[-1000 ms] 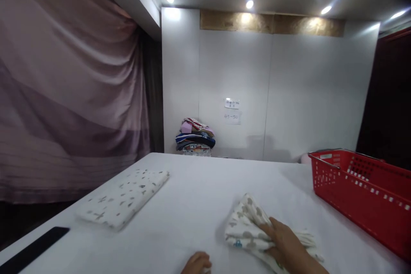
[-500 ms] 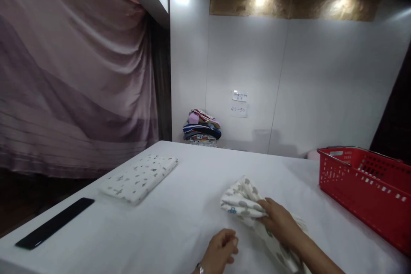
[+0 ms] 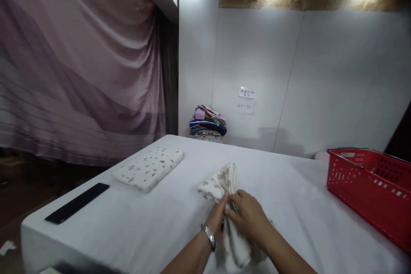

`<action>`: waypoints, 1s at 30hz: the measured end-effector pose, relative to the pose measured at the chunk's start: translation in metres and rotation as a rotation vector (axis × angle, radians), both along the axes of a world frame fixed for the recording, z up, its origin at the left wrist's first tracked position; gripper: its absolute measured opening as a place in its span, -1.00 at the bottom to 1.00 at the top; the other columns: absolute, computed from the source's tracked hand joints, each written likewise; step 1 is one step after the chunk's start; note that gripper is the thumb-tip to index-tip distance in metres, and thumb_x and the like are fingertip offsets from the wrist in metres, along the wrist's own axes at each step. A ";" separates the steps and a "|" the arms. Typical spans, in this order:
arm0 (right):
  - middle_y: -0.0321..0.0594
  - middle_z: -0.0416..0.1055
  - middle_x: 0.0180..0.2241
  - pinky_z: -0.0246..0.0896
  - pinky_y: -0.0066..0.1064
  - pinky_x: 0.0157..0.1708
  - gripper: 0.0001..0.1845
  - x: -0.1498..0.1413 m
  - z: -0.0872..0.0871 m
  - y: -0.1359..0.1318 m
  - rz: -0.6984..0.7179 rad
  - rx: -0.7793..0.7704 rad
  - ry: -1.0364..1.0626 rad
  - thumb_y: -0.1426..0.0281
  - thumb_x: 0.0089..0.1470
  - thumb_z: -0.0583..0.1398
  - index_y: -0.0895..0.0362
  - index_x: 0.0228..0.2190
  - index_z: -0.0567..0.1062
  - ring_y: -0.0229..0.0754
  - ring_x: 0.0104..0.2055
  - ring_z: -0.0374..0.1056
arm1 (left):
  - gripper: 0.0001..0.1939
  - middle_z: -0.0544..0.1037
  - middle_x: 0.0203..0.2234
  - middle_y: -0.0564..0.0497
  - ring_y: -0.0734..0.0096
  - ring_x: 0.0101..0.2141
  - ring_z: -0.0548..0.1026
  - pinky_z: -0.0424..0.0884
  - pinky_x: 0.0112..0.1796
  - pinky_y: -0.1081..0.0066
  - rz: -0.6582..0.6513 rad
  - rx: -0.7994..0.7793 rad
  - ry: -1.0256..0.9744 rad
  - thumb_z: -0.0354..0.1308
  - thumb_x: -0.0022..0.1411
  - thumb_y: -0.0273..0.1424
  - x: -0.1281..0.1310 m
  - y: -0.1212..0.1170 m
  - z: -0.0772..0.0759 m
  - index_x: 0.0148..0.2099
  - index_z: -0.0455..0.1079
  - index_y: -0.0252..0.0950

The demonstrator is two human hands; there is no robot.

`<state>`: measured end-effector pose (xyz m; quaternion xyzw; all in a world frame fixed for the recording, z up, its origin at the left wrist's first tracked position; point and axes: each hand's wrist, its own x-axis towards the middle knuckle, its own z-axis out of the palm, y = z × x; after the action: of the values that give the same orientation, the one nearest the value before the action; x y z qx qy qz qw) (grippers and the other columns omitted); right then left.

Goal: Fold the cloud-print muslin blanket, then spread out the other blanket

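Note:
A white cloth with grey printed shapes [image 3: 236,244] is bunched at its middle over the near part of the table. Its upper folds fan out beyond my fingers and the rest hangs down toward me. My left hand [image 3: 218,214], with a silver bracelet at the wrist, is closed on the cloth from the left. From the right my right hand [image 3: 248,214] grips it too, thumb and fingers pinching the gathered folds. The two hands meet at the bunched part. Some of the left fingers are hidden behind the cloth.
On the white-covered table [image 3: 154,218] a folded patterned cloth [image 3: 150,169] lies at the left. Near the left edge is a flat black strip [image 3: 78,203]. A red basket [image 3: 369,192] stands at the right. Folded fabrics [image 3: 208,124] are stacked beyond the far edge.
My left hand has moved up and taken hold of the cloth beside my right hand. The cloth has shifted left and is gathered more tightly. The view has turned slightly left.

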<state>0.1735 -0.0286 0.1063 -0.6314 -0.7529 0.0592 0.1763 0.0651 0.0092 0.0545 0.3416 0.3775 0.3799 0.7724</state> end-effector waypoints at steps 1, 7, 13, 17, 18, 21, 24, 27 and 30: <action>-0.13 0.34 -0.24 0.08 -0.36 -0.21 -0.68 0.001 0.002 0.000 0.020 -0.006 0.046 0.28 0.02 0.10 0.07 -0.16 0.43 -0.11 -0.19 0.27 | -0.44 0.54 -0.32 -0.11 0.22 -0.30 0.49 0.37 -0.31 0.31 -0.005 -0.011 -0.049 0.12 0.03 0.00 -0.004 0.001 0.003 -0.05 0.36 -0.31; -0.16 0.32 -0.12 0.08 -0.34 -0.06 -0.56 0.014 0.002 0.004 0.072 0.035 0.286 0.35 -0.03 0.12 0.05 -0.04 0.37 -0.14 -0.07 0.23 | -0.65 0.56 -0.48 -0.05 0.30 -0.46 0.51 0.41 -0.36 0.36 0.017 -0.003 -0.074 0.23 -0.06 -0.36 -0.020 0.005 0.021 -0.18 0.41 -0.37; -0.19 0.33 -0.08 0.18 -0.28 -0.10 -0.49 0.038 -0.001 0.012 -0.030 0.067 0.585 0.39 -0.11 0.11 0.03 -0.04 0.37 -0.12 -0.08 0.27 | -0.75 0.57 -0.47 -0.08 0.29 -0.41 0.53 0.44 -0.32 0.36 -0.066 -0.010 -0.045 0.14 -0.09 -0.48 -0.037 0.018 0.038 -0.26 0.41 -0.40; -0.21 0.40 -0.16 0.24 -0.35 -0.21 -0.41 0.068 -0.021 0.019 -0.185 -0.027 0.999 0.35 -0.19 0.18 0.08 -0.03 0.35 -0.13 -0.18 0.34 | -0.78 0.57 -0.44 -0.12 0.28 -0.37 0.54 0.45 -0.26 0.37 -0.134 -0.119 0.050 0.14 -0.06 -0.45 -0.058 0.042 0.028 -0.29 0.40 -0.42; -0.20 0.43 -0.21 0.26 -0.37 -0.27 -0.38 0.075 -0.031 0.020 -0.243 -0.081 1.089 0.34 -0.21 0.20 0.10 -0.01 0.33 -0.14 -0.23 0.36 | -0.79 0.57 -0.43 -0.13 0.26 -0.35 0.53 0.45 -0.26 0.36 -0.122 -0.141 0.112 0.14 -0.04 -0.44 -0.063 0.048 0.020 -0.30 0.40 -0.42; -0.11 0.44 -0.24 0.27 -0.40 -0.40 -0.26 0.088 -0.062 0.019 -0.452 -0.318 1.172 0.29 -0.18 0.21 0.15 0.09 0.22 -0.16 -0.34 0.39 | -0.81 0.57 -0.43 -0.15 0.22 -0.33 0.53 0.45 -0.28 0.32 -0.004 -0.163 0.322 0.13 0.01 -0.43 -0.070 0.057 -0.010 -0.29 0.39 -0.43; -0.01 0.36 -0.06 0.29 -0.38 -0.38 -0.19 0.089 -0.078 0.010 -0.527 -0.473 1.142 0.20 -0.08 0.20 0.10 0.17 0.06 -0.14 -0.26 0.39 | -0.77 0.57 -0.38 -0.15 0.21 -0.29 0.52 0.44 -0.28 0.32 0.056 -0.131 0.390 0.18 0.01 -0.40 -0.073 0.058 -0.035 -0.26 0.38 -0.42; -0.01 0.30 -0.01 0.29 -0.35 -0.35 -0.08 0.086 -0.077 0.001 -0.485 -0.510 1.097 0.12 -0.08 0.22 0.04 0.21 -0.07 -0.10 -0.20 0.37 | -0.67 0.56 -0.31 -0.14 0.19 -0.24 0.50 0.42 -0.25 0.34 0.069 -0.085 0.426 0.27 -0.06 -0.37 -0.075 0.057 -0.045 -0.22 0.38 -0.40; -0.05 0.35 -0.10 0.27 -0.38 -0.40 -0.02 0.087 -0.077 -0.007 -0.445 -0.536 1.029 0.08 -0.09 0.23 0.04 0.22 -0.15 -0.13 -0.26 0.37 | -0.53 0.55 -0.25 -0.15 0.15 -0.19 0.48 0.39 -0.22 0.34 0.083 0.016 0.546 0.34 -0.14 -0.36 -0.081 0.054 -0.047 -0.14 0.37 -0.38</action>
<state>0.2601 -0.0357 0.0297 -0.6859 -0.3808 0.5047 0.3603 -0.0156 0.0635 0.0071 0.4218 0.5824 0.3079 0.6230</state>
